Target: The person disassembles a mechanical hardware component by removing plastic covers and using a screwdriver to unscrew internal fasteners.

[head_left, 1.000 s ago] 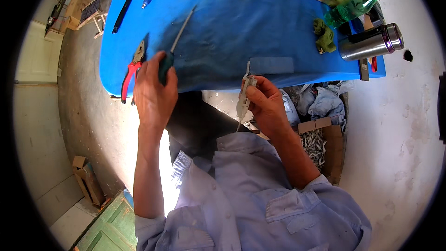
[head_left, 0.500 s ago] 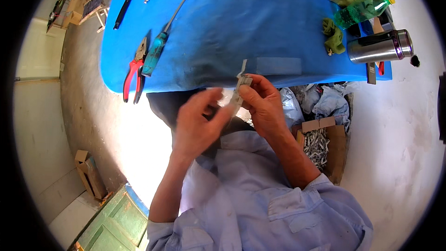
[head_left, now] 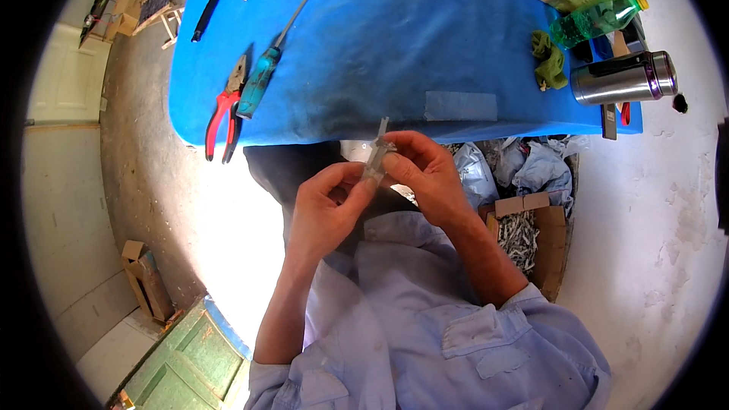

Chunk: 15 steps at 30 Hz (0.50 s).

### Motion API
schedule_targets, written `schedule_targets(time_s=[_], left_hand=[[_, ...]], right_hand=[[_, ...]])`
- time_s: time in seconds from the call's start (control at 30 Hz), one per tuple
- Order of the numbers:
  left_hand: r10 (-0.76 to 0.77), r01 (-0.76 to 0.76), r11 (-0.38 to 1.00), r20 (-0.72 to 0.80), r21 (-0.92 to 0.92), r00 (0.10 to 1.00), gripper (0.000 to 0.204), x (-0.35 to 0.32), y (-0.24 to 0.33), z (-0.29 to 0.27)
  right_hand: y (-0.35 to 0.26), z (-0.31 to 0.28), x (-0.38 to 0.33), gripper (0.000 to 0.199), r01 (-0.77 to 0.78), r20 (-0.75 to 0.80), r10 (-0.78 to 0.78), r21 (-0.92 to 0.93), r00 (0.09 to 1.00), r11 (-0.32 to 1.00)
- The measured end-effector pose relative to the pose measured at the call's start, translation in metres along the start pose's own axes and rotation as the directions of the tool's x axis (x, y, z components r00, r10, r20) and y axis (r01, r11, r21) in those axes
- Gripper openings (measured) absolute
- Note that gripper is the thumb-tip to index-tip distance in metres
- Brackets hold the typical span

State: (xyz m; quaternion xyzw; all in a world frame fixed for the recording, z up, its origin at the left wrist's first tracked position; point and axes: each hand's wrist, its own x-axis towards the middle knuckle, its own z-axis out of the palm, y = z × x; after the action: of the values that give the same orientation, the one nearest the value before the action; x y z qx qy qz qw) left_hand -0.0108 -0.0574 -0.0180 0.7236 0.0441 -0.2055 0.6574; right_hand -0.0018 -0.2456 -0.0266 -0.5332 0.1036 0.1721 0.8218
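- The bench (head_left: 456, 38), draped in a blue cover, fills the upper picture, its near edge just beyond the hands, so tools lie within reach.
- A steel flask (head_left: 623, 78) lies on its side at the bench's right end, next to a green plastic bottle (head_left: 596, 19) and a green rag (head_left: 548, 61).
- An open cardboard box of small grey metal parts (head_left: 522, 234) sits below the bench edge by the right forearm, close for picking.
- Red-handled pliers (head_left: 224, 110) and a teal-handled screwdriver (head_left: 262, 80) rest near the left edge of the bench, touching neither hand.
- The right hand (head_left: 425, 171) has its fingers pinched shut on a small grey metal piece (head_left: 377, 153), held upright in front of the chest.
- The left hand (head_left: 326, 205) closes its fingers (head_left: 363, 188) on the piece's lower end, seemingly steadying it.
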Motion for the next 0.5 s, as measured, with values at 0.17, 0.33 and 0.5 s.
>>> schedule_targets(time_s=[0.17, 0.33, 0.5], left_hand=[[0.052, -0.05, 0.996, -0.022, 0.072, 0.998, 0.019, -0.002, 0.006, 0.003], [0.137, -0.128, 0.984, -0.062, 0.127, 0.989, 0.017, -0.004, 0.006, 0.009], [0.071, -0.066, 0.994, -0.05, 0.093, 0.996, 0.017, -0.008, 0.007, 0.008]], right_hand=[[0.002, 0.001, 0.0, 0.031, 0.079, -0.002, -0.08, -0.105, 0.997, 0.991], [0.012, 0.001, -0.001, 0.028, 0.175, 0.054, -0.174, -0.013, 0.983, 0.984], [0.011, 0.001, -0.002, 0.029, 0.12, 0.035, -0.118, -0.053, 0.992, 0.991]])
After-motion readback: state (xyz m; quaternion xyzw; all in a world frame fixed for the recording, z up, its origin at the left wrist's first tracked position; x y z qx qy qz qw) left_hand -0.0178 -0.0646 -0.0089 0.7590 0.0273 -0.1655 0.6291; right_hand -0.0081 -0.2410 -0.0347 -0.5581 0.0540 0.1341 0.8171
